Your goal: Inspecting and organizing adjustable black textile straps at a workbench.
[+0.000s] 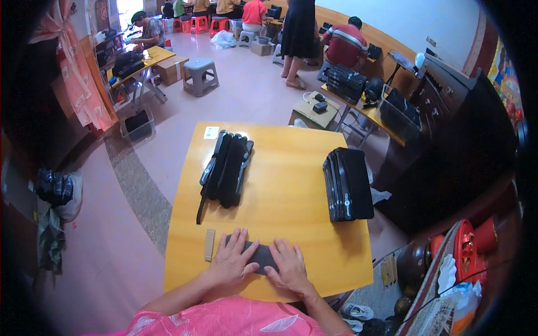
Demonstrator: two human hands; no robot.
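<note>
Hands (231, 259) (288, 265) on dark piece (263, 256) near table edge (343, 287); stacks (228, 168) (350, 185) well apart

Found no lettering legible enough to read. Noted one white rectangular sticker (211, 133) at the far left corner of the yellow wooden table (288, 179); could make out dark marks on it, too small to decipher.

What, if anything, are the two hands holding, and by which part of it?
Nothing looks lifted or gripped: the left hand and the right hand rest spread on a flat dark piece on the table, at its left and right parts.
</note>
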